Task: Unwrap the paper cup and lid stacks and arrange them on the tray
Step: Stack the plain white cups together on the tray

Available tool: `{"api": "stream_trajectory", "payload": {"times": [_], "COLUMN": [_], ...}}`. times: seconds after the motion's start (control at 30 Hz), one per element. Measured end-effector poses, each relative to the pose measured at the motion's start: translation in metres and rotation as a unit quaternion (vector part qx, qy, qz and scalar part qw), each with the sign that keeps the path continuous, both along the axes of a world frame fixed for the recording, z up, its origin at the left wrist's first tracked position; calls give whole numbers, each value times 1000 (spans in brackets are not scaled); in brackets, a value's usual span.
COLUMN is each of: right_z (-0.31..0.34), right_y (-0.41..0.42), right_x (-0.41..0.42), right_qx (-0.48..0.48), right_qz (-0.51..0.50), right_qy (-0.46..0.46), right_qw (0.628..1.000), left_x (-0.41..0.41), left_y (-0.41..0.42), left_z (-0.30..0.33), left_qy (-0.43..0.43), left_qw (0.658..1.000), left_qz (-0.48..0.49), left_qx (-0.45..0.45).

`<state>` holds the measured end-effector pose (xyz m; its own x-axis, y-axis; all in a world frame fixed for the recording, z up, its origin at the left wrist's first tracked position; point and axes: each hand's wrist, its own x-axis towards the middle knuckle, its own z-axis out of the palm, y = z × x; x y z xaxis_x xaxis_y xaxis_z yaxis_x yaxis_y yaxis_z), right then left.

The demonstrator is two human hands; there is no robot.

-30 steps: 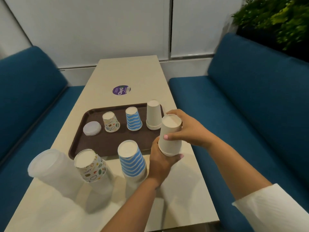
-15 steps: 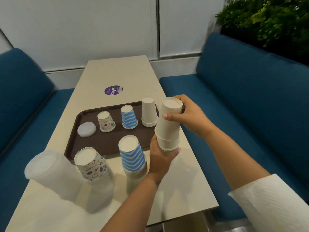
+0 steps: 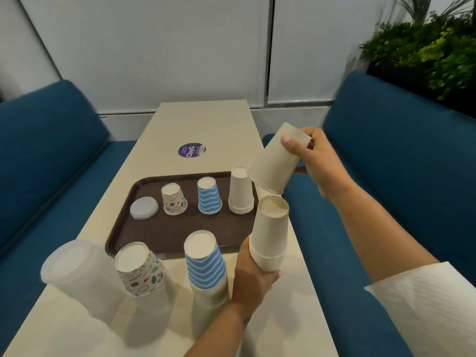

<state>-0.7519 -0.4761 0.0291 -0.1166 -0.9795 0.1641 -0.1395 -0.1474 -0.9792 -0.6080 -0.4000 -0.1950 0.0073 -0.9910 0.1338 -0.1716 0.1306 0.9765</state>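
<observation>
Cups partly laid out; most stacks wait on the tabletop (image 3: 206, 119).

Nearest, the lid stack (image 3: 74, 269), patterned stack (image 3: 140, 271) and striped stack (image 3: 206, 264) stand off the tray (image 3: 180, 233), looking unfinished. The left hand (image 3: 253, 276) grips the plain stack (image 3: 270, 233); the right hand (image 3: 318, 161) holds one plain cup (image 3: 277, 161) tilted above it. Beyond, the tray bears lids (image 3: 144, 208) and three small cup groups.

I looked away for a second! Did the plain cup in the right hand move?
Yes. The plain cup came up off the plain stack and now tilts above the tray's right edge.
</observation>
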Motion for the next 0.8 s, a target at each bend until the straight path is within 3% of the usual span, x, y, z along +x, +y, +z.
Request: {"api": "stream_trajectory", "payload": {"times": [0.3, 0.8], "right_z": [-17, -46], "right_y": [-49, -109], "right_x": [8, 44], "right_qx": [-43, -30], "right_qz": [16, 98], "right_qy": [57, 257], "right_qw": [997, 961], "left_x": [-10, -6], "left_y": [0, -5], "left_z": [-7, 0], "left_qy": [-14, -5], "left_qw": [998, 997], "left_qz": [55, 67], "left_qx": [1, 23]}}
